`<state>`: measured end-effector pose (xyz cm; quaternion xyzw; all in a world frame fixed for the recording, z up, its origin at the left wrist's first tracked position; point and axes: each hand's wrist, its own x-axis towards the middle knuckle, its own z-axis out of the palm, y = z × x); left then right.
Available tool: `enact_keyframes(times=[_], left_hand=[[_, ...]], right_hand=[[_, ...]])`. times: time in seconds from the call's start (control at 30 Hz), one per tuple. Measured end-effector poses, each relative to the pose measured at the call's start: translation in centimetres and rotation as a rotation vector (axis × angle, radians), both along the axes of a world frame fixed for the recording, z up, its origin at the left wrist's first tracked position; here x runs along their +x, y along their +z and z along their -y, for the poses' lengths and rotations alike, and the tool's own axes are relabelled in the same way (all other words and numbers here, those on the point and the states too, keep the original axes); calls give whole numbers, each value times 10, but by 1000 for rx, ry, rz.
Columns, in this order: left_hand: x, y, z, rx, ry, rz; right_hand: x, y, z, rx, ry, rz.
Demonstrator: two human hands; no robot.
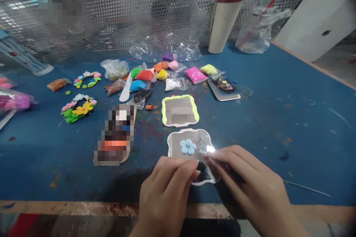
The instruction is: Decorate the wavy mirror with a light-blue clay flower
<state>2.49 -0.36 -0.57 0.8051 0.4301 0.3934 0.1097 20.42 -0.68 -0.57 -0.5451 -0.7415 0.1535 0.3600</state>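
A small mirror with a wavy white frame (171, 136) lies in front of me, and a light blue clay flower (188, 147) rests on its glass. My left hand (171, 185) is over the mirror's lower left side, thumb and fingers pressed together; what they hold, if anything, is too small to name. Opposite it, my right hand (247, 181) is closed in a pinch at the mirror's right edge, beside a bright glint that hides what is between the fingertips. Just beyond lies a second mirror (180, 111), its frame partly covered with yellow-green clay.
Several bags of coloured clay (196, 75) lie behind the mirrors, near a white spatula (126, 89). Left are two decorated clay rings (83, 108) and a phone (115, 137). A tumbler (226, 20) and a plastic cup (256, 35) stand behind; a thin metal rod (307, 188) lies right.
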Motion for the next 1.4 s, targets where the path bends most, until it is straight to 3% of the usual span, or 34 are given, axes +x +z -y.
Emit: enact_keyframes(times=[0.2,0.37,0.63,0.83,1.2,1.4], left_hand=[[0,3,-2,44,38,4],[-1,5,-1,-55,-11,-3],[2,3,-3,10,0,-6],[4,-1,-3,11,63,-127],[-2,-9,-1,83,29,-188],[-4,-7,0,66,4,-119]], right_hand=[[0,1,-1,5,-2,9],[-1,2,-1,12,-10,9],[0,3,-1,31,9,-4],[0,3,-1,21,-14,16],[1,2,0,54,-19,47],[1,0,2,85,-14,72]])
